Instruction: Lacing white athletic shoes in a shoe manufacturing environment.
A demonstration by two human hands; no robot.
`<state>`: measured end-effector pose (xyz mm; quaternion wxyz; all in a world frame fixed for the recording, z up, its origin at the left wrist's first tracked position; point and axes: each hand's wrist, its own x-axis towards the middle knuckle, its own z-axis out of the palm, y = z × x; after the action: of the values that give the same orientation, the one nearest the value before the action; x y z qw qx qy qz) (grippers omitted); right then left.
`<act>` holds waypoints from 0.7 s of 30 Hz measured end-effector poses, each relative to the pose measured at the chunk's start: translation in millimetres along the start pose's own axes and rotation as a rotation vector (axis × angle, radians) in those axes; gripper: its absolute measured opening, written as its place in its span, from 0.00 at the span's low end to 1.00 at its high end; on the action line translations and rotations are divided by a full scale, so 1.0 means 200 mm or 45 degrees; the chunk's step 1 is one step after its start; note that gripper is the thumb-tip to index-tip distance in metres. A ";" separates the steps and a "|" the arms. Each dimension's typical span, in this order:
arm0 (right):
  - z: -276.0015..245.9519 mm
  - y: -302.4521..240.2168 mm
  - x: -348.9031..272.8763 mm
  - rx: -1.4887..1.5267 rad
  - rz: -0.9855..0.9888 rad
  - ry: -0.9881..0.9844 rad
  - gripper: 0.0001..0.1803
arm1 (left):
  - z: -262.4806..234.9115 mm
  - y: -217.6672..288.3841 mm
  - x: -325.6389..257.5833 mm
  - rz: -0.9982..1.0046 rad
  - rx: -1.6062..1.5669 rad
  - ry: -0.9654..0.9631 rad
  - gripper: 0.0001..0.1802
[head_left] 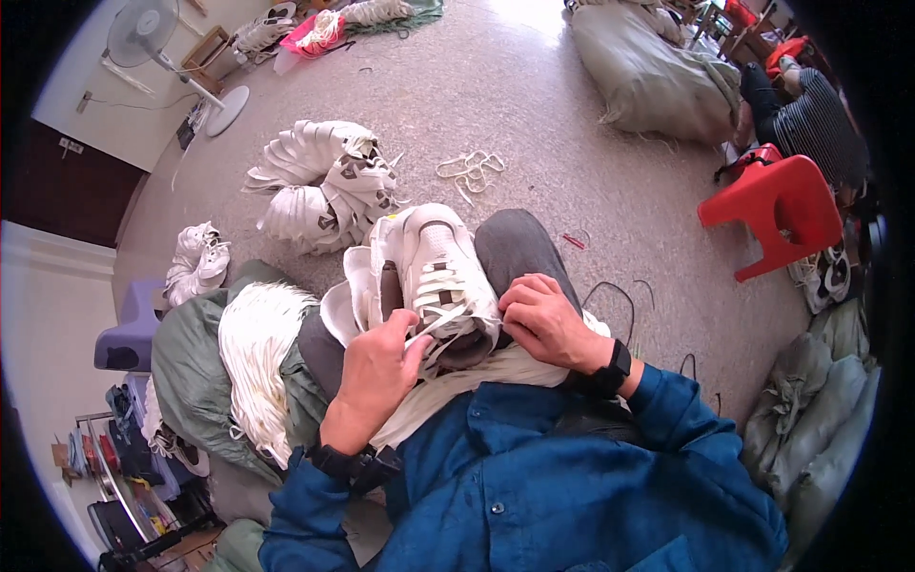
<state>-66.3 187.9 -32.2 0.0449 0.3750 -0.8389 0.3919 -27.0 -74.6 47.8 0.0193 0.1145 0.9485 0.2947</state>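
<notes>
A white shoe (437,238) rests on my lap with its toe pointing away from me. White laces cross its tongue. At the left of its opening, my left hand (375,374) pinches a white shoelace (444,320) between thumb and fingers. My right hand (551,322) is at the right of the opening with its fingers curled together; what they hold, if anything, is hidden. More white shoe parts (355,294) lean against the shoe's left side. A bundle of white laces (262,334) hangs over a green sack (181,348) on my left.
Stacked white shoe uppers (319,181) lie on the floor ahead, beside a loose tangle of lace (472,170). A red stool (777,205) stands at the right, near a person in a striped top (822,129). A big stuffed sack (658,81) and a fan (226,110) are farther off.
</notes>
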 end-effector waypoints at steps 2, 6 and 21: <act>0.00 0.00 0.00 0.026 -0.010 -0.010 0.04 | 0.00 -0.03 0.00 0.044 0.065 0.041 0.10; -0.08 -0.04 0.02 0.228 0.102 -0.017 0.03 | -0.12 0.03 0.05 -0.257 -0.621 -0.356 0.08; -0.07 -0.13 0.06 1.531 0.504 -0.658 0.09 | 0.09 0.01 0.08 -0.086 -0.616 0.364 0.10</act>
<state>-61.1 179.8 -2.6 -0.4455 0.2559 -0.5120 0.6884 -39.5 -58.9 35.3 -0.0782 0.0319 0.8470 0.5248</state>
